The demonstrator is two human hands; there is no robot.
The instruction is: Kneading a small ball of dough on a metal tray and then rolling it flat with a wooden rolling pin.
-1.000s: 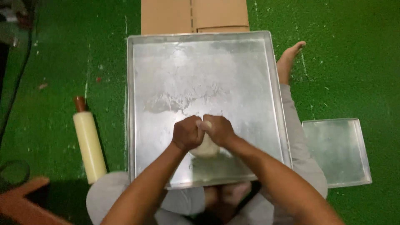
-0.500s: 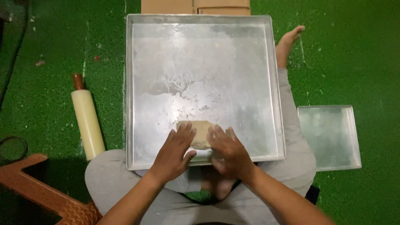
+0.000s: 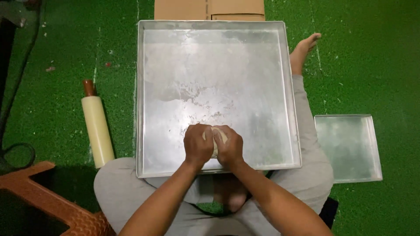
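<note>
Fingers (image 3: 196,139) of the left hand (image 3: 197,146) and of the right hand (image 3: 228,147) are curled shut around a pale lump of dough (image 3: 217,136), the two hands pressed side by side with the dough squeezed between them; only a small strip of it shows between the knuckles. Under the fingers lies a big square metal tray (image 3: 218,65), dusted with flour, its near rim just behind the wrists and resting over the person's crossed legs in grey trousers (image 3: 118,188). All around the fingers spreads a green grass-like floor mat (image 3: 57,52), speckled with white flecks. Well beyond the fingers, past the far rim of the tray, sits a brown cardboard box (image 3: 183,8). Off to the right of the fingers, well apart from them, a smaller metal tray (image 3: 348,148) lies on the mat. At lower left of the fingers is an orange-brown plastic stool (image 3: 48,205). Left of the fingers, just beside the big tray, a cream rolling pin (image 3: 98,129) with a brown handle lies on the mat. Beyond the fingers to the right, a bare foot (image 3: 304,50) pokes out past the tray's edge.
</note>
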